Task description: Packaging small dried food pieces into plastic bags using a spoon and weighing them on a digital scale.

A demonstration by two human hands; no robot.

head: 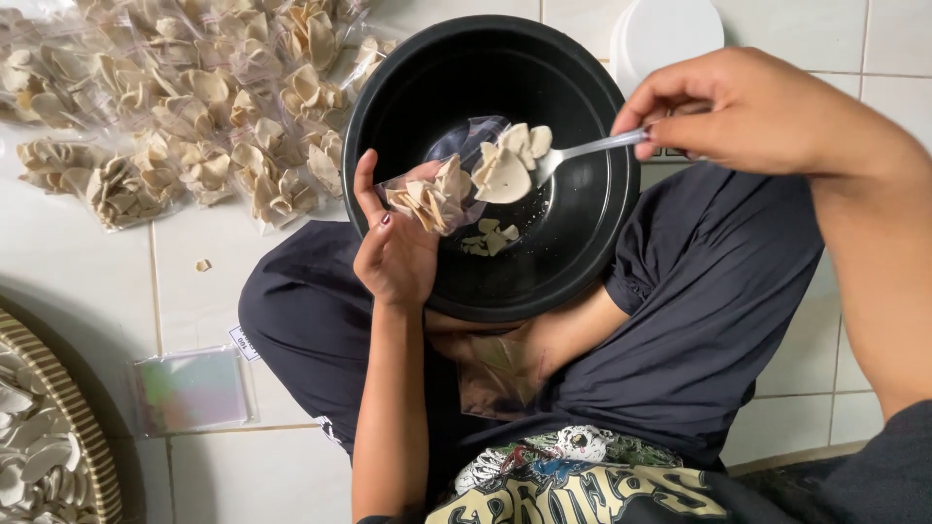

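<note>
From the head camera I look straight down on a person seated cross-legged on a white tiled floor, dark trousers spread to either side. A black round bowl rests in the lap; a few pale cracker chips lie loose on its bottom. The left hand is raised over the bowl's near-left rim, fingers curled around a small clear plastic bag; the bag's mouth faces right and it is already partly filled with the same pale, curled chips. The grip is closed on the bag's lower part, thumb on the left side. The right hand comes in from the upper right, fingers pinched shut on the handle of a metal spoon. The spoon's bowl end is loaded with several chips and sits at the bag's opening, touching or all but touching it; I cannot tell which. To the upper left of the bowl, a heap of filled clear packets of the same chips lies on the tiles, well apart from the hands. One stray chip fragment lies on the floor below that heap. A stack of flat empty plastic bags lies near the left knee. At the lower left edge, a woven round tray holds more loose chips. A white round lid or container shows just beyond the bowl's far rim, partly hidden by the right hand.
</note>
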